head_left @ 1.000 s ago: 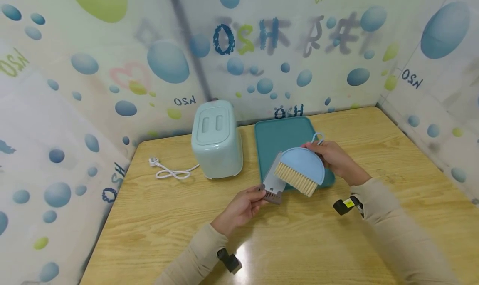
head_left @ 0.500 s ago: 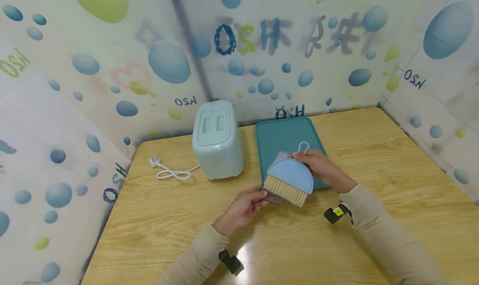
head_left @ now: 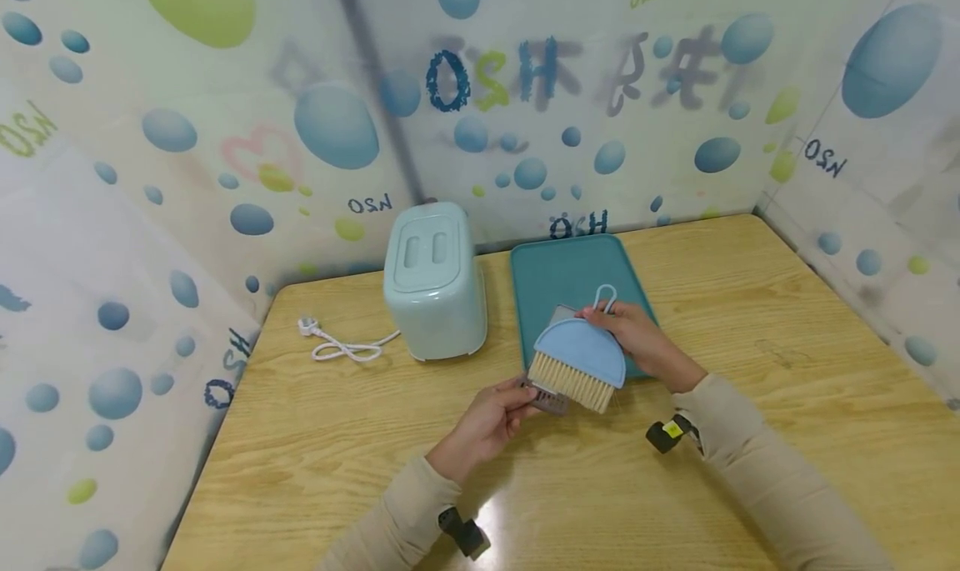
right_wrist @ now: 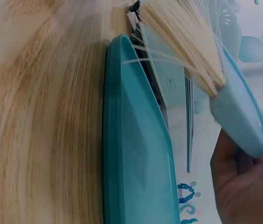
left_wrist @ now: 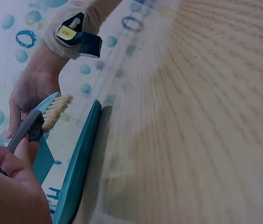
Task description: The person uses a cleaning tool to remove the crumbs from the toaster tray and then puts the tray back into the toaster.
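Observation:
My left hand pinches the brown slotted end of a flat grey crumb tray, thumb on top. In my right hand is a small light-blue hand brush, its half-round head tilted and its pale bristles pointing down toward me. The brush covers most of the crumb tray in the head view; a grey corner shows behind it. Its bristles are close to the crumb tray's brown end in the left wrist view. Whether they touch, I cannot tell. Both things are above the near part of a teal tray.
A pale blue toaster with a lid stands left of the teal tray. Its white cord and plug lie on the wooden table to the left. A printed curtain hangs behind the table.
My right hand has moved left and toward me, bringing the brush over the crumb tray, with little motion in the last half second. My left hand has barely moved.

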A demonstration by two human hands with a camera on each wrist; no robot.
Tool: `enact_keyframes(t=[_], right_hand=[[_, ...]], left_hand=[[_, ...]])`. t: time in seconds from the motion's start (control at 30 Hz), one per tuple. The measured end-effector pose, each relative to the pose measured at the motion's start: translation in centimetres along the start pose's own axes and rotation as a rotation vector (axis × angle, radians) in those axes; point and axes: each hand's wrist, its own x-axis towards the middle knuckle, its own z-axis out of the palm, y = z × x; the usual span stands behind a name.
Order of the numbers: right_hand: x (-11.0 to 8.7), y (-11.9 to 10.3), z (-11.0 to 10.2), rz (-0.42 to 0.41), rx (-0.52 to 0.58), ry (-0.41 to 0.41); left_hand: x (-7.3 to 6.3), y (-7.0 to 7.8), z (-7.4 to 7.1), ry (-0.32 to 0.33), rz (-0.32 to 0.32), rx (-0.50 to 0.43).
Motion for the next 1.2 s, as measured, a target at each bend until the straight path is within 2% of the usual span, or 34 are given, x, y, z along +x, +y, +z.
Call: enact_keyframes(t=[0.63,1.2], right_hand=[[0.2,-0.1,-1.1,-0.023,-0.108,0.067],[0.9,0.1,-2.4,-0.024,-0.198,0.177]], left_hand=[[-0.4,0.1,0.1,-0.019,-0.007,-0.027],[-0.7,0.2,0.0,-0.007,-0.025,-0.011]])
